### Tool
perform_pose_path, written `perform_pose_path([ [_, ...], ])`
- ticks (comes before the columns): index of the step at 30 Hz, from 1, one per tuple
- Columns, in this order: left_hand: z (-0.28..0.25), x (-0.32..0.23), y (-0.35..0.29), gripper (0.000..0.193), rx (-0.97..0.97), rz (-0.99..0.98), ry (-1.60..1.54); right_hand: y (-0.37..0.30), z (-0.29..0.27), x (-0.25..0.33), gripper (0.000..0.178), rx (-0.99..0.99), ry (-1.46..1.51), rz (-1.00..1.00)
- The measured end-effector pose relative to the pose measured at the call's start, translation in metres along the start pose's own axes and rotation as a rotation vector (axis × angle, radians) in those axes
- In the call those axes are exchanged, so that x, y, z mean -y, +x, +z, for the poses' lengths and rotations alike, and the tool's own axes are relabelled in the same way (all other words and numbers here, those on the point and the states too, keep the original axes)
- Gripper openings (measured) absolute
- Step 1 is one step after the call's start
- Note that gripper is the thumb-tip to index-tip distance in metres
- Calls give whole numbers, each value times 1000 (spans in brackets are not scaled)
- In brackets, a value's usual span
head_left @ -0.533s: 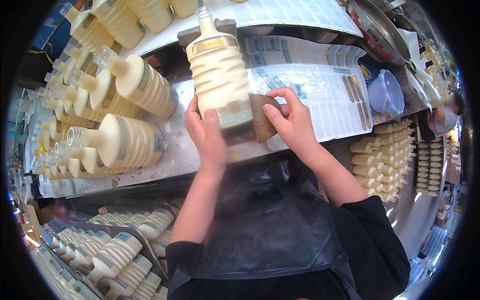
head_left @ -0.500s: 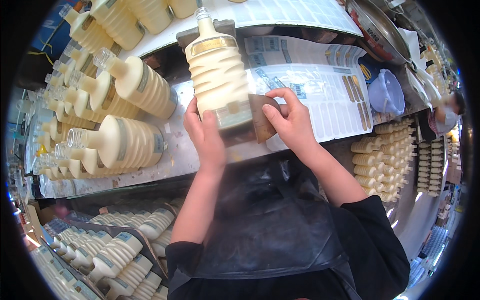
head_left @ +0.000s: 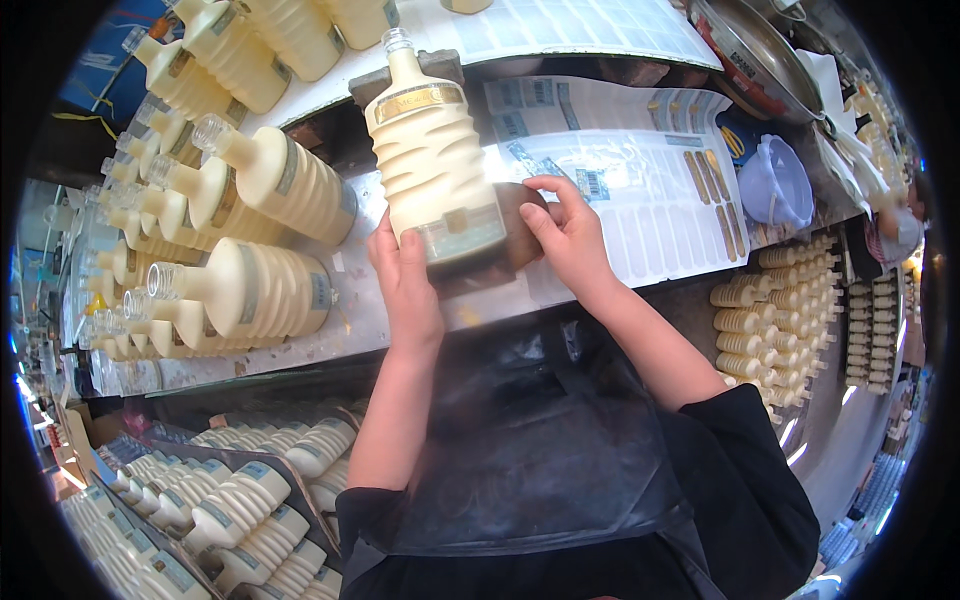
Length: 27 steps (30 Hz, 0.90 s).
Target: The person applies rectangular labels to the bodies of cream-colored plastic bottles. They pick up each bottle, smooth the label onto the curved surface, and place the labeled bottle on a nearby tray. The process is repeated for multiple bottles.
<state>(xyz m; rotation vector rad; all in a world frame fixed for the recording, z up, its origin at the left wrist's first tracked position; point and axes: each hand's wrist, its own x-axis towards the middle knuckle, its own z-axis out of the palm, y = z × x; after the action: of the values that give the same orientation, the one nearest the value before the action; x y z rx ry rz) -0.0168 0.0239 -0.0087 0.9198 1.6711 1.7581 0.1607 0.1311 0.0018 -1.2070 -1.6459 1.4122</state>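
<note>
A cream, wavy-ribbed bottle with a clear neck lies tilted on its back, its upper part against a dark block. It has a gold label on the shoulder and a pale label band near its base. My left hand grips the bottle's lower left side, thumb on the front by the base. Between the thumb and fingers of my right hand is a flat brown scraper-like piece, held at the bottle's lower right edge. Whether that piece touches the label cannot be made out.
Several similar bottles crowd the bench at left. Label sheets lie to the right, with a lilac bucket and a metal pan beyond. More bottles fill racks below left, and rows of bottles stand at right.
My right hand has moved slightly up and left, and the brown piece has turned at the bottle's lower right edge. My left hand keeps its grip on the bottle.
</note>
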Motion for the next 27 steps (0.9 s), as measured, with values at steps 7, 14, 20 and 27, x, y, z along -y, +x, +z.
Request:
perform_pose_path([
  [7,-5,3,-1,47,3,-62,-351,-3,3,19,23,-157,-60,-343],
  [14,-8,0,0,47,41,-93,-468,-44,22,53,35,-27,-435,-1038],
  [20,-16,-11,0,46,64,-192,-552,-42,43,92,25,68,-773,-1168],
  [27,-39,-8,14,43,128,-223,-355,-42,82,110,9,25,-875,-1280],
])
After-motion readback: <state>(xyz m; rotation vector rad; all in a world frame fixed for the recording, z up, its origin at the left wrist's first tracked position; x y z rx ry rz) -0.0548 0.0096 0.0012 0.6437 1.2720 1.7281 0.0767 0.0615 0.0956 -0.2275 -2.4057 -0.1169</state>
